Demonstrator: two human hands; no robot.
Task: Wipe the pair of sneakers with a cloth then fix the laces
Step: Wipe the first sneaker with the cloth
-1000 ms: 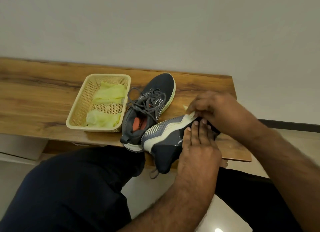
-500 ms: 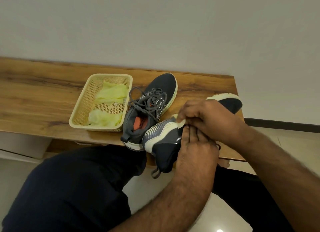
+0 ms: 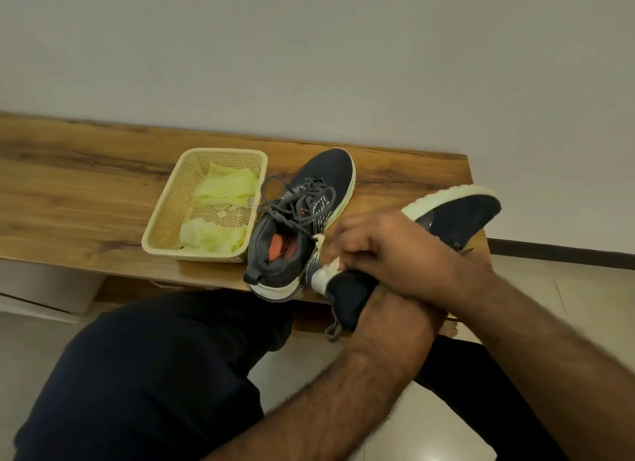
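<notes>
Now, your hands first:
Right hand: your right hand [image 3: 374, 244] lies on top, fingers curled round a pale cloth [image 3: 330, 264] and pressing it against the heel side of the held sneaker [image 3: 457, 220].
Left hand: your left hand [image 3: 388, 299] comes up from below and is mostly hidden under the right wrist; it seems to carry the heel, but I cannot tell how its fingers lie.
Held sneaker: dark, tipped on its side, its pale sole edge facing up and away from you, its toe out past the right end of the bench, its heel loop [image 3: 332, 330] hanging over the near edge.
Second sneaker: the second sneaker [image 3: 302, 220] stands upright on the bench just left of your hands, toe toward the wall, grey laces [image 3: 292, 199] loose and tangled over the tongue, an orange insole showing inside.
Basket: a cream mesh basket [image 3: 165, 220] sits just beside that shoe, holding crumpled yellow-green cloths [image 3: 223, 189].
Bench: a wooden bench [image 3: 75, 185] against a plain wall.
Nearest you: your knees in dark trousers [image 3: 154, 374].
</notes>
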